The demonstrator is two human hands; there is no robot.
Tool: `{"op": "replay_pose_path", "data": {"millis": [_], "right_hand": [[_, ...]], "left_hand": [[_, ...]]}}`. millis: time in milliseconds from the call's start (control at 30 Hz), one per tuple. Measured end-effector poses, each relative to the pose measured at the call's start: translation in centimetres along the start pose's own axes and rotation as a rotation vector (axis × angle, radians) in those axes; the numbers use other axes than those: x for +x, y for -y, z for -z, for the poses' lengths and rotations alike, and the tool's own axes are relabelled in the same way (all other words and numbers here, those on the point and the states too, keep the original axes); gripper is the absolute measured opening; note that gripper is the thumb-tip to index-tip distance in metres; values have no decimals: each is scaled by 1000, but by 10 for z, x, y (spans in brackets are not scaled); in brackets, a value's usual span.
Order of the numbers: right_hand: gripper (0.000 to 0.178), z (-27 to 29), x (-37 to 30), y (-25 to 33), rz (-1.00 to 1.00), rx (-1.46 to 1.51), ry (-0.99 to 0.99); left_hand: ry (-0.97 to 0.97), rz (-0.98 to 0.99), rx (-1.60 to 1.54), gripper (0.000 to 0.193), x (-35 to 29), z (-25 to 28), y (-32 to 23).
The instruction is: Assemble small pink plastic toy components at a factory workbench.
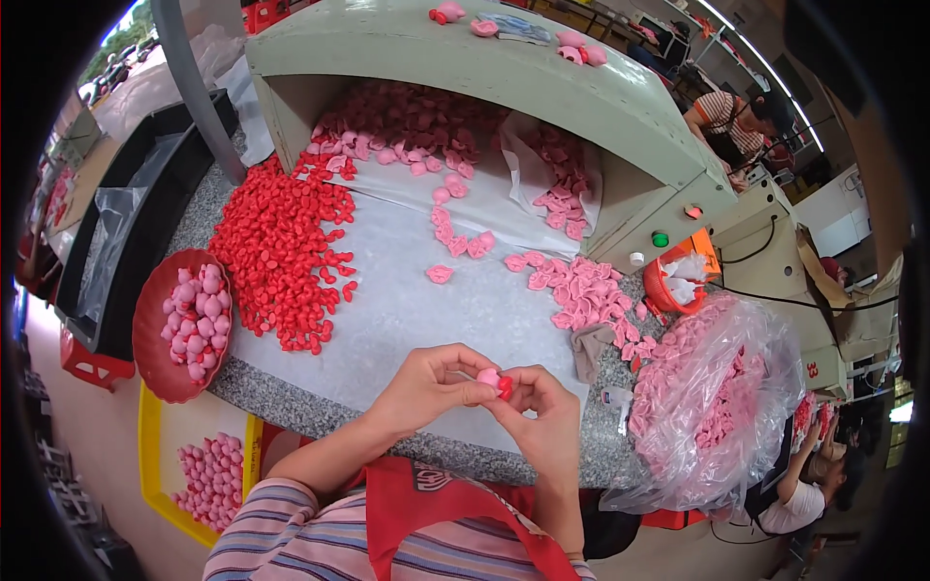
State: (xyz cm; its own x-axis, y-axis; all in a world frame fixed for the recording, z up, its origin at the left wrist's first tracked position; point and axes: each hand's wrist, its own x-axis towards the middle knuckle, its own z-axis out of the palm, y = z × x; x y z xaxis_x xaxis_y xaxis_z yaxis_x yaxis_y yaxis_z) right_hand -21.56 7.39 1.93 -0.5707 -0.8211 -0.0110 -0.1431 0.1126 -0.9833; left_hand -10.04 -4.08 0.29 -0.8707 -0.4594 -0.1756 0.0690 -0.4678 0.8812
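Observation:
Over the front edge of the paper-covered bench, both my hands meet at one small piece. My left hand [433,387] pinches its pink rounded part [489,377] between thumb and fingertips. The fingers of my right hand [535,405] close on a small red part [505,388] pressed against the pink one. Ahead to the left lies a big heap of red bean-shaped parts [281,257]. Pink hollow shell parts [586,295] are spread at the right, and a few more trail toward the box opening. The inner faces of the held piece are hidden by my fingers.
A red bowl [145,329] of joined pink-and-red pieces sits at the left, above a yellow tray [150,441]. Behind stands a pale green box [407,48] with pink shells inside. A clear plastic bag [765,426] of shells and an orange-red cup [659,288] are right. Other people work beyond.

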Motion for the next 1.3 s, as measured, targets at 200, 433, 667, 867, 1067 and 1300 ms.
{"op": "replay_pose_path", "data": {"millis": [200, 433, 667, 867, 1067, 1300], "right_hand": [[20, -13, 0, 1, 228, -404, -128], [21, -5, -3, -12, 371, -457, -128], [29, 3, -10, -14, 206, -409, -150], [30, 20, -14, -11, 50, -329, -96], [28, 13, -14, -9, 64, -309, -76], [21, 8, -13, -26, 239, -225, -143]], "left_hand": [[-87, -228, 67, 14, -3, -1, 20], [-9, -200, 34, 14, 0, 2, 30], [-78, -37, 64, 18, 5, -8, 28], [23, 114, -10, 19, 10, -9, 24], [20, 94, 9, 19, 1, -9, 18], [-47, 45, 149, 14, 0, -19, 16]]}}
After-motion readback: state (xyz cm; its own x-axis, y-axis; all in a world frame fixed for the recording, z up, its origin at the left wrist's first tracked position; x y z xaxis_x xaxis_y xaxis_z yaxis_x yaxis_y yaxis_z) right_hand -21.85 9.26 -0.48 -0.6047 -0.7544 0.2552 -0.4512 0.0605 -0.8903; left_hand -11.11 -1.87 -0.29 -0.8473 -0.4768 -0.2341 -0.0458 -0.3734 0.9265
